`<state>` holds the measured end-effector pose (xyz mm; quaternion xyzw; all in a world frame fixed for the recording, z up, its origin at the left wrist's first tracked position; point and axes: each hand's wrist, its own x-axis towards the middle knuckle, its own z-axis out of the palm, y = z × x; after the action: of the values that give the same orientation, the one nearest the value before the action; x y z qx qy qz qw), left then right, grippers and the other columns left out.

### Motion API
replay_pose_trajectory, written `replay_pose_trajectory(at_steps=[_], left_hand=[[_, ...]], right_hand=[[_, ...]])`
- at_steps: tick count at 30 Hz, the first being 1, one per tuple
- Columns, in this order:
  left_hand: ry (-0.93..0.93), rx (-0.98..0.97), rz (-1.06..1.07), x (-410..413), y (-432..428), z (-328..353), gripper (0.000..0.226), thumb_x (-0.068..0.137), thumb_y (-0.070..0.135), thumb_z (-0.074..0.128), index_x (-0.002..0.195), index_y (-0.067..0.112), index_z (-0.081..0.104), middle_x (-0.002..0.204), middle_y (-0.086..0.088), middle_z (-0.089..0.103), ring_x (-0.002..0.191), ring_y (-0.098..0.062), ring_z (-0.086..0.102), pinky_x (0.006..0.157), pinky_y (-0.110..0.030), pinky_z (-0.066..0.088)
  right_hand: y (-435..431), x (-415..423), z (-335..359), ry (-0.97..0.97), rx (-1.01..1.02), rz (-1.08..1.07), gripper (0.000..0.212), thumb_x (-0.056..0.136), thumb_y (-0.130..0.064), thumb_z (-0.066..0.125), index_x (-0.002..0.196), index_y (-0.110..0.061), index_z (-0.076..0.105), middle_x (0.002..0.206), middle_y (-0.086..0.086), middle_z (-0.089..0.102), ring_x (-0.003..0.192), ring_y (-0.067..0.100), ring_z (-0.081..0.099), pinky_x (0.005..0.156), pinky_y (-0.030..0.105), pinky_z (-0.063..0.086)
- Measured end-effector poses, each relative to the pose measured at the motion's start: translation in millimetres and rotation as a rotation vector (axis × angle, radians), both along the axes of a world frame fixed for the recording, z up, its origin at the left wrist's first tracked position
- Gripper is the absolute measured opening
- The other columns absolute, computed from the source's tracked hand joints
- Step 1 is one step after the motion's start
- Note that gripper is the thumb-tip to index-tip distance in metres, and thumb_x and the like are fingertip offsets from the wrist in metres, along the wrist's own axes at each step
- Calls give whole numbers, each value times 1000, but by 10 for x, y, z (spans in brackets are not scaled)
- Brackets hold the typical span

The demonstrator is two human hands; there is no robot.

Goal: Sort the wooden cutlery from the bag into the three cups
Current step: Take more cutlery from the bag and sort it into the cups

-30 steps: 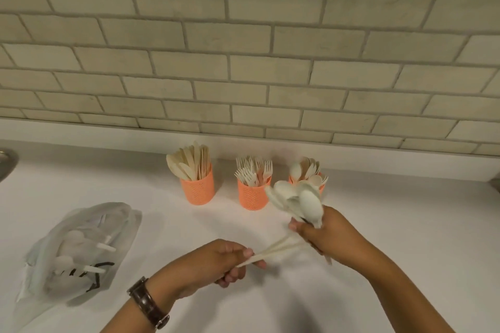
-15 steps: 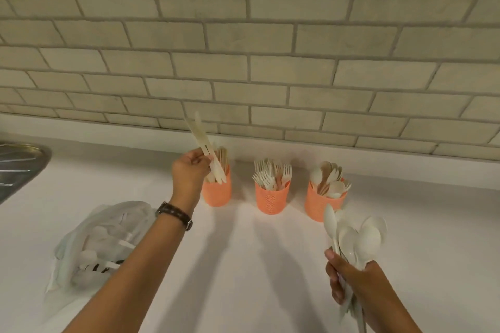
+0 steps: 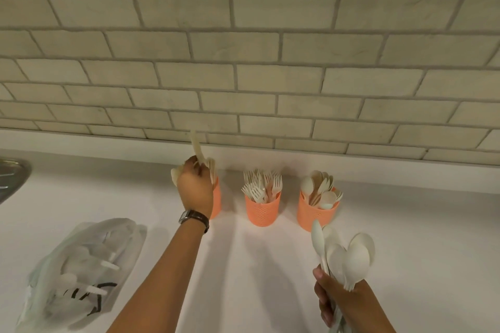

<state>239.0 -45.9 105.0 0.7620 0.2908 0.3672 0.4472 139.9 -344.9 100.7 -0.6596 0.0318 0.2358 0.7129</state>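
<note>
Left hand (image 3: 194, 189) has its fingers clamped on knives (image 3: 195, 144) over the left cup (image 3: 217, 204). Right hand (image 3: 343, 303) has its fingers clamped on spoons (image 3: 351, 259). The black print on the bag (image 3: 81, 265), which lies on the tabletop (image 3: 270, 278), is unreadable.

Three orange cups stand in view: the left cup (image 3: 217, 199) of knives (image 3: 212, 170), the middle cup (image 3: 262, 212) of forks (image 3: 261, 186) and the right cup (image 3: 311, 215) of spoons (image 3: 323, 189), each too crowded to count. There is one clear plastic bag (image 3: 81, 265), with at least three pieces showing through. Of two hands, the left hand (image 3: 194, 186) grips at least one held knife (image 3: 195, 144) and the right hand (image 3: 343, 303) about five held spoons (image 3: 354, 262). One wristwatch (image 3: 193, 217).
</note>
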Motion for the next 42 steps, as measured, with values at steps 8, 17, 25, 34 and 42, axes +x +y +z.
replay_pose_trajectory(at_steps=[8, 17, 25, 34, 42], left_hand=[[197, -20, -76, -65, -89, -166, 36, 89, 4, 48, 124, 7, 54, 91, -14, 67, 86, -31, 62, 72, -25, 39], [-81, -173, -178, -564, -418, 109, 47, 86, 6, 58, 130, 22, 53, 127, 2, 61, 118, -13, 56, 99, -28, 43], [186, -284, -718, -1220, -1490, 286, 12, 75, 21, 75, 67, 30, 72, 77, 15, 71, 75, -6, 65, 68, -15, 50], [350, -242, -783, -1293, -1615, 328, 16, 64, 40, 81, 65, 27, 72, 59, 10, 64, 58, -7, 47, 61, -13, 41], [347, -607, -1130, -1342, -1565, 453, 24, 83, 21, 63, 59, 19, 70, 51, -8, 58, 51, -20, 53, 76, -19, 47]], right_hand=[[70, 18, -4, -40, -38, 68, 26, 70, -34, 68, 53, -19, 56, 53, 19, 47, 42, 25, 43, 48, 29, 35], [198, 8, 158, 126, 220, 17, 17, 77, -11, 69, 85, 3, 61, 63, 14, 51, 39, 20, 41, 41, 27, 38], [73, -71, 216, 125, 279, 14, 29, 59, 3, 70, 87, 7, 67, 65, 13, 60, 45, 14, 47, 40, 22, 39], [30, -227, 249, -59, 71, -16, 26, 61, -8, 73, 88, -10, 74, 76, 17, 65, 56, 24, 49, 51, 30, 44], [-69, -306, 346, -48, 179, 78, 33, 71, -12, 72, 103, -7, 67, 67, 15, 62, 61, 25, 62, 61, 35, 55]])
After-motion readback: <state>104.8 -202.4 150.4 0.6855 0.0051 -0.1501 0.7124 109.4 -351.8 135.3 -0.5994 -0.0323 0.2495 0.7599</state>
